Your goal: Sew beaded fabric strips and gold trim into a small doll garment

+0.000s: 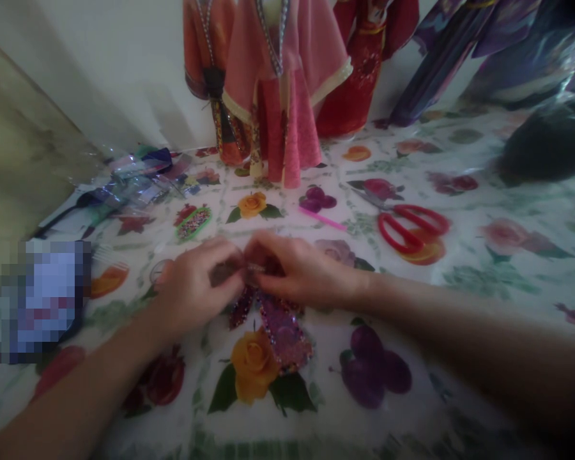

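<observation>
My left hand (191,278) and my right hand (301,268) meet at the middle of the table, thumbs and fingertips pinched together. Between them is the upper end of a small purple fabric piece edged with beads (285,329). Its wider strip hangs below my right hand, and a narrower dark red strip (242,308) shows under my left fingertips. Blur and my fingers hide the part being gripped. Just beyond my left hand lies a green-rimmed oval dish of mixed beads (194,223).
Red-handled scissors (412,227) and a pink stick (322,218) lie beyond my right hand. Several dressed dolls, including one in a pink gown (287,128), stand along the wall. Clear plastic packets (138,179) are at back left; a pixelated object (52,300) sits left.
</observation>
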Available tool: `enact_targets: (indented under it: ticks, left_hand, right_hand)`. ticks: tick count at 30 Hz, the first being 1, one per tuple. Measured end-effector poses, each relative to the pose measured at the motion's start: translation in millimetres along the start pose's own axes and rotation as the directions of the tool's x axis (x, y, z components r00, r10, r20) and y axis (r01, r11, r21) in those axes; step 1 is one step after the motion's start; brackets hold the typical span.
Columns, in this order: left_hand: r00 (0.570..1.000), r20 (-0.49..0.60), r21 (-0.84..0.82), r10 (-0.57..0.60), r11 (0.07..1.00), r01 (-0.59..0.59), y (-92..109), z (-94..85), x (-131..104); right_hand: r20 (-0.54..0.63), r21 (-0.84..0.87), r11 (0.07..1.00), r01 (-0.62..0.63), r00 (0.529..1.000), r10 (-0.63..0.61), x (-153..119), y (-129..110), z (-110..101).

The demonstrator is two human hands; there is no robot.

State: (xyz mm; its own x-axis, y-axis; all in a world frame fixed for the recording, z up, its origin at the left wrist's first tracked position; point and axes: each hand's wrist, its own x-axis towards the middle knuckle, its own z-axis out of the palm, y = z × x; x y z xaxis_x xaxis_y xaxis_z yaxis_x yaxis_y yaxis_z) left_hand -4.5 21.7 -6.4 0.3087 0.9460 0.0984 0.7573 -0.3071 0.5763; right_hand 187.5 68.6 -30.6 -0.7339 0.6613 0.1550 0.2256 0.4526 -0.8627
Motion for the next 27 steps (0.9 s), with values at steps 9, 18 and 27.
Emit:
enact_targets:
  ticks: [9,18,27]
  left_hand:
    - [1.0,0.018,0.016,-0.013,1.0,0.013,1.6,-2.7,-0.4]
    - [0.999,-0.014,0.009,-0.034,0.999,0.034,1.2,0.8,-0.9]
    - [0.998,-0.016,0.021,0.066,0.998,-0.065,4.9,-0.1,-1.4]
  right_hand:
    - [0.012,-0.008,1.0,-0.016,1.0,0.016,-0.5,-1.1,-0.4]
    - [0.002,-0.031,0.999,-0.015,1.0,0.015,0.3,-0.9,0.3]
    - [-0.002,-0.104,0.994,-0.022,1.0,0.021,0.1,-3.0,-0.4]
